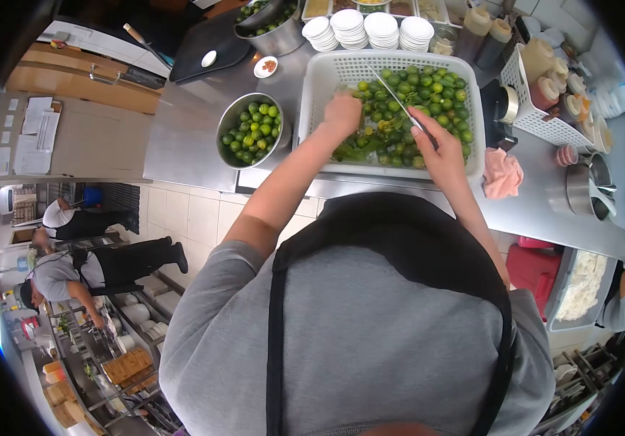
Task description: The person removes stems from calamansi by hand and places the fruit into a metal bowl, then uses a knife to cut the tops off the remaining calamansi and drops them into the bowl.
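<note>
A white perforated basket (392,171) holds many small green limes (439,102), with some leaves and yellowish ones among them. Over its right half, my right hand (440,145) grips a knife (392,91) by the dark handle, the blade slanting up to the left across the fruit. My left hand (343,112) is at the left side of the basket with its fingers curled; whatever they hold is hidden. Left of the basket, a round metal pot (226,156) is filled with more limes (254,132).
Stacks of white saucers (381,27) stand behind the basket. A small dish (265,67) and a black tray (203,51) are at the back left. To the right are a pink cloth (501,173), a crate of bottles (545,120) and metal cups (590,190). Co-workers (72,272) stand at left.
</note>
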`<state>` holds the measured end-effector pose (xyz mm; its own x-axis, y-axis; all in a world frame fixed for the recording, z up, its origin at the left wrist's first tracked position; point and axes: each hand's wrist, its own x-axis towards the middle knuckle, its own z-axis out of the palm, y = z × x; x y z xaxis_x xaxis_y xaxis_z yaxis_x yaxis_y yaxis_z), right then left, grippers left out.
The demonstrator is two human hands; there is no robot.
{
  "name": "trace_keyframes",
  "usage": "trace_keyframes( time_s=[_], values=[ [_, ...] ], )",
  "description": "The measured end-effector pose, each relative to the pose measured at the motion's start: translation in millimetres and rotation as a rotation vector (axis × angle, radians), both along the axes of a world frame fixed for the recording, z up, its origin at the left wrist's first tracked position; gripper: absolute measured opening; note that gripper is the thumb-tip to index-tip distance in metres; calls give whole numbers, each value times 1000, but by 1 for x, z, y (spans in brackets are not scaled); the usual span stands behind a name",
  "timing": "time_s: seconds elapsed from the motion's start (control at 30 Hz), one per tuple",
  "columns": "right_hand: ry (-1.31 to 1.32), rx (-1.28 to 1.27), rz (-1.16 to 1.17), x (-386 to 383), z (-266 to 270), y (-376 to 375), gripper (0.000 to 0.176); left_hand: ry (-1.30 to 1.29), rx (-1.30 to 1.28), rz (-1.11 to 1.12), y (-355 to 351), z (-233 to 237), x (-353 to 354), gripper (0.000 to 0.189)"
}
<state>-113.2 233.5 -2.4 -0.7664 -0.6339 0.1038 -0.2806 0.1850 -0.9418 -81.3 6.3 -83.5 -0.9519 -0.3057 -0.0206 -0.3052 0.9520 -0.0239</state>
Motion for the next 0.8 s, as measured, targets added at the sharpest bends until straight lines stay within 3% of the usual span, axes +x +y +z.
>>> trace_keyframes(
  time_s=[0.1,0.2,0.23,0.3,0.33,0.53,0.67,0.73,0.8],
  values=[
    [7,-54,8,-1,-3,-3,30,13,66,47,-12,12,4,20],
    [-23,-80,5,-1,-3,-2,30,380,854,162,-20,47,22,31],
    [-50,-76,3,-1,-2,-1,31,380,853,162,-19,54,28,31],
    [-80,-29,26,-1,2,-3,31,588,1459,203,-15,69,39,28],
    [-110,21,48,0,3,-4,31,622,1568,180,-11,77,44,27],
    [40,-191,130,10,-1,-11,31,890,1778,181,4,98,47,25],
    [-8,-163,149,12,2,-10,31,880,1744,210,-1,98,46,27],
    [-57,-166,125,13,5,-9,31,817,1978,200,-4,99,45,30],
    [-51,-140,113,11,7,-7,31,832,2020,212,-3,97,44,31]
  ],
)
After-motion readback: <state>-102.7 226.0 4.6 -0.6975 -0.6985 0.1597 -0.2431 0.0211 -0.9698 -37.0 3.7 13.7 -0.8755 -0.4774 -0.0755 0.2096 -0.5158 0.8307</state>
